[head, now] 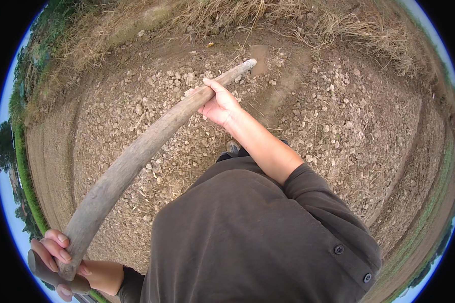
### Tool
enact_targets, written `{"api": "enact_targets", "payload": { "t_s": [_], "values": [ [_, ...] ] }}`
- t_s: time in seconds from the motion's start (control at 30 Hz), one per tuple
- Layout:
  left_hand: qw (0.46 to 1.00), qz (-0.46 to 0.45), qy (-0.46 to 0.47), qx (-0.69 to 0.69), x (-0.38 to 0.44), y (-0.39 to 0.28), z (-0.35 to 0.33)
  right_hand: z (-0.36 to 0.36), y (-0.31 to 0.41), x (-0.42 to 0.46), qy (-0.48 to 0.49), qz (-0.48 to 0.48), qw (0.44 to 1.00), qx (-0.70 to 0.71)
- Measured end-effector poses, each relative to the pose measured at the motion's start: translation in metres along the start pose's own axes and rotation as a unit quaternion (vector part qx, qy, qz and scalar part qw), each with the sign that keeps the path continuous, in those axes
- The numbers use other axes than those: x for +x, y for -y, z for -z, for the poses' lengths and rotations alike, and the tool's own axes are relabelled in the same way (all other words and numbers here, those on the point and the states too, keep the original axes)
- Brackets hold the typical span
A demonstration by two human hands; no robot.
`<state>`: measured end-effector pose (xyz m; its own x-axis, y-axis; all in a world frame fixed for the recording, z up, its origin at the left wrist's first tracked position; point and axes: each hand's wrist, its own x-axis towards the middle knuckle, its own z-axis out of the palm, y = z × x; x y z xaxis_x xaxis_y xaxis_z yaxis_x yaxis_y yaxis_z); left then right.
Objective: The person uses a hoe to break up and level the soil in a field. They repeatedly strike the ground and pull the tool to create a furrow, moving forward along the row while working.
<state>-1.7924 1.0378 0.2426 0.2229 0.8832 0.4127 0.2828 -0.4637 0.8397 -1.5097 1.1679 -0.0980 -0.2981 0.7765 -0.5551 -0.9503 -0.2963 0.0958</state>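
Observation:
A long wooden tool handle [136, 155] runs diagonally from the lower left to the upper middle and looks curved in this wide view. At its near end is a T-shaped wooden grip [55, 275], with the fingers of my left hand [53, 248] wrapped around it. Farther along, my right hand [219, 104] holds the shaft, thumb over the top. Beyond the shaft's pale far end lies a flat, soil-coloured spade blade [260, 60] against the dirt. Whether its edge is in the ground I cannot tell.
Loose clods [333, 113] cover the ground on both sides. Dry grass [227, 15] borders the far edge, past a smoother strip of damp-looking soil [284, 89]. One shoe [233, 146] shows below my dark shirt. Tilled rows and green strips lie towards both sides.

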Motion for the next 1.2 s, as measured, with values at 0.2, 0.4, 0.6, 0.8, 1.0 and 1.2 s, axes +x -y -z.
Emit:
{"api": "enact_targets", "payload": {
  "t_s": [0.2, 0.4, 0.6, 0.8, 1.0, 1.2],
  "values": [
    [0.993, -0.069, 0.019, 0.096, 0.044, 0.003, -0.024, -0.012, 0.054, -0.012, 0.044, 0.084, 0.995, -0.029],
    [0.942, 0.196, 0.248, -0.114, 0.096, 0.160, -0.318, 0.054, 0.146, 0.041, -0.033, 0.141, 0.989, 0.000],
    [0.899, 0.239, 0.359, -0.074, 0.105, 0.131, -0.335, 0.097, 0.173, 0.032, -0.035, 0.132, 0.991, 0.002],
    [0.938, 0.126, 0.319, -0.051, 0.150, 0.081, -0.244, 0.063, 0.196, 0.042, -0.028, 0.132, 0.989, 0.067],
    [0.970, 0.035, 0.156, 0.184, 0.159, -0.049, -0.134, -0.006, 0.171, 0.034, 0.007, 0.103, 0.993, 0.053],
    [0.959, 0.192, 0.206, -0.021, 0.196, 0.067, -0.307, 0.028, 0.246, 0.049, -0.018, 0.190, 0.980, 0.052]
  ]
}}
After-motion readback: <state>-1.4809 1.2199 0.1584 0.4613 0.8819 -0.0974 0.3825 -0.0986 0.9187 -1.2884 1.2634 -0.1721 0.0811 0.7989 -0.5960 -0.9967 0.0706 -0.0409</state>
